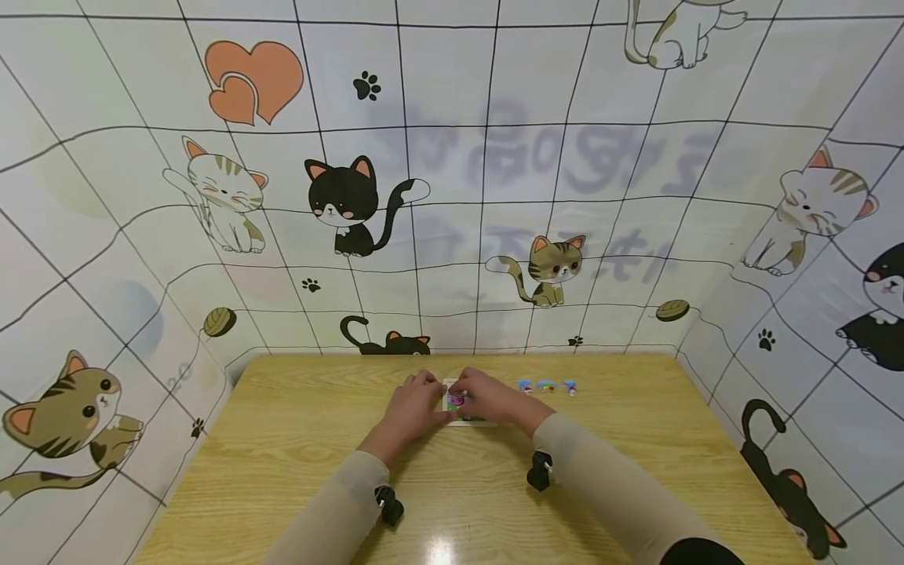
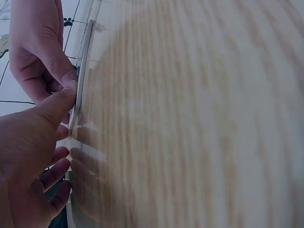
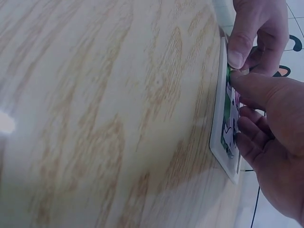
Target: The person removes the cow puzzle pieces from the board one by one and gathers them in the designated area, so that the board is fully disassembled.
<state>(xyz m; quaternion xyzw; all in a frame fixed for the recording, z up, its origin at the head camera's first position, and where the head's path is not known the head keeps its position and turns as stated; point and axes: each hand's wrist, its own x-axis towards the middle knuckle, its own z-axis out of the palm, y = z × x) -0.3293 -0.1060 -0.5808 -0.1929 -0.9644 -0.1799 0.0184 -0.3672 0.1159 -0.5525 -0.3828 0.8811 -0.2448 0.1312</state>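
Observation:
A small picture puzzle with a white frame lies flat on the table, its green, pink and white picture partly covered by hands. My left hand grips the puzzle's left side, thumb by the near corner and fingers toward the far one. From the right, my right hand reaches over the picture, with thumb and fingertips down on its left part, close to the left thumb. Whether those fingertips pinch a piece, I cannot tell. The right hand's other fingers curl loosely over the picture.
Three small blue-and-multicoloured puzzle pieces lie in a row on the wooden table, right of the puzzle. Behind and beside the table hangs a white cloth with cat drawings and grid lines. Black wrist cameras sit on both sleeves.

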